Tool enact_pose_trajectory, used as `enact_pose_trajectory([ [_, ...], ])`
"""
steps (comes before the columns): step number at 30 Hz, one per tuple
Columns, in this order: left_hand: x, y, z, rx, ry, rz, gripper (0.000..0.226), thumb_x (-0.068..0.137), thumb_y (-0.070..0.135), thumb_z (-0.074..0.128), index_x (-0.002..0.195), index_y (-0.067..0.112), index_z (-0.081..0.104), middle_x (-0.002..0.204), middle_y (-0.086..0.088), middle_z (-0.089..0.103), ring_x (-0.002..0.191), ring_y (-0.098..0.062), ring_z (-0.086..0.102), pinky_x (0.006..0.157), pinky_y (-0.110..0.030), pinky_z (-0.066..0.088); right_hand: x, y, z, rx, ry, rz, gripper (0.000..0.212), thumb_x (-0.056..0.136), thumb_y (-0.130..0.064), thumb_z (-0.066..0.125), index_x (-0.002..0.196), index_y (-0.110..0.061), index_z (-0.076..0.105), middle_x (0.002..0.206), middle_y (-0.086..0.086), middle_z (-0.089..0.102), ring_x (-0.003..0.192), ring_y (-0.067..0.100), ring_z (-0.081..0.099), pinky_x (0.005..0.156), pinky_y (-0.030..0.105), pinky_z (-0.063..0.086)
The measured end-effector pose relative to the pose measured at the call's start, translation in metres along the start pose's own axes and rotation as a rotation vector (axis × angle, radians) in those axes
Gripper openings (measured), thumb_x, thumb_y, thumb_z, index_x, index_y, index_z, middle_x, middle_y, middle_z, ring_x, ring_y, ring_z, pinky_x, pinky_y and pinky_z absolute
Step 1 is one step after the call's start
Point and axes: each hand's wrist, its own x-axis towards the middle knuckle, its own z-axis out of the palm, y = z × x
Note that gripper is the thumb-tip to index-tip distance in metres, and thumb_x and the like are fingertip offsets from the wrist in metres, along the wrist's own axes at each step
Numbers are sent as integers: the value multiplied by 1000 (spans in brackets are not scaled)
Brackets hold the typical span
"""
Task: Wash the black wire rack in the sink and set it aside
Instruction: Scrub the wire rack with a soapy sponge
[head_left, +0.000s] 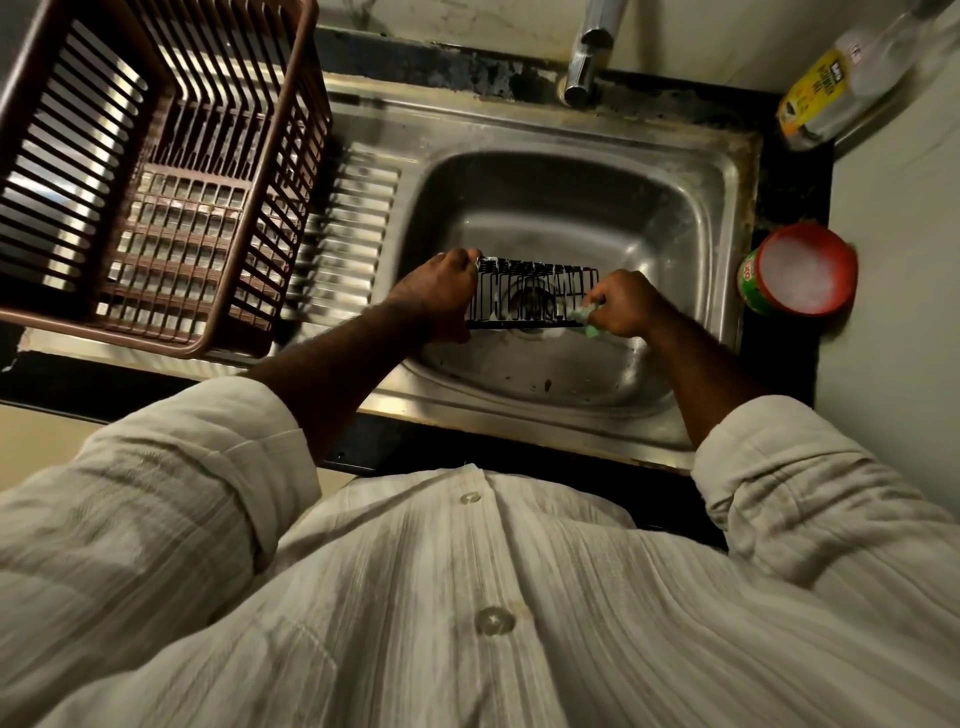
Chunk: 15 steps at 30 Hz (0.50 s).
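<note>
Far left: brown slatted basket (156, 171), cut off by the top and left frame edges. It stands on the sink's ribbed drainboard (353, 223) and hides much of it.

Left grip (441, 293) is curled round the left end of the black wire rack (530, 296); the fingertips are out of sight behind the knuckles.

The rack is held up on its long edge over the middle of the steel sink (675, 208). Cannot tell whether its lower edge touches the basin floor. It has thin black wires, closely spaced bars inside a rectangular frame, and white suds at the top left corner and along the bottom. The drain is partly hidden behind the bars.

Right grip (628, 306) is closed on a green scrubber (589, 317), pressed to the rack's lower right corner; most of the scrubber is buried in the fist.

Tap (584, 62) stands behind the basin, its top cut off.

On the dark desk (795, 192) right of the sink sits a red-rimmed tub (800, 270) holding white soap. Further back is a yellow-labelled bottle (826, 93), blurred, its print unreadable.
</note>
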Motion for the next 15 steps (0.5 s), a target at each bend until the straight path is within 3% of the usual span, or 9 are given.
enact_pose_trajectory([
  [2, 0, 1, 0, -4, 3, -3, 113, 67, 30, 90, 153, -1, 24, 148, -20, 39, 133, -36, 43, 112, -38, 37, 3, 2, -6, -21, -35, -12, 22, 85, -12, 74, 106, -6, 77, 113, 12, 74, 104, 26, 69, 86, 28, 48],
  [6, 0, 2, 1, -12, 10, -6, 116, 66, 30, 90, 153, -2, 22, 147, -21, 39, 133, -37, 43, 113, -38, 36, 14, 2, -13, 193, 161, 39, 14, 86, -11, 75, 98, -4, 78, 96, 12, 77, 78, 19, 72, 74, 27, 58],
  [9, 0, 2, 1, -6, 4, -8, 116, 66, 30, 90, 153, -2, 22, 147, -21, 38, 133, -36, 43, 113, -39, 37, 17, -7, -12, 219, 212, 38, 15, 85, -2, 71, 98, 0, 77, 95, 14, 76, 74, 17, 67, 62, 13, 50],
  [13, 0, 1, 2, 9, 4, 0, 113, 65, 30, 90, 152, -2, 25, 144, -21, 41, 130, -37, 46, 110, -40, 41, 9, -9, -1, 128, 241, 29, 20, 84, 0, 67, 102, 0, 77, 103, 18, 75, 92, 33, 70, 80, 36, 56],
  [15, 0, 0, 2, 16, 4, 7, 112, 64, 29, 90, 152, -1, 27, 143, -21, 41, 129, -37, 47, 108, -40, 42, 3, -5, 4, 37, 147, -12, 19, 83, -3, 70, 100, -2, 78, 107, 16, 75, 98, 32, 69, 87, 37, 55],
])
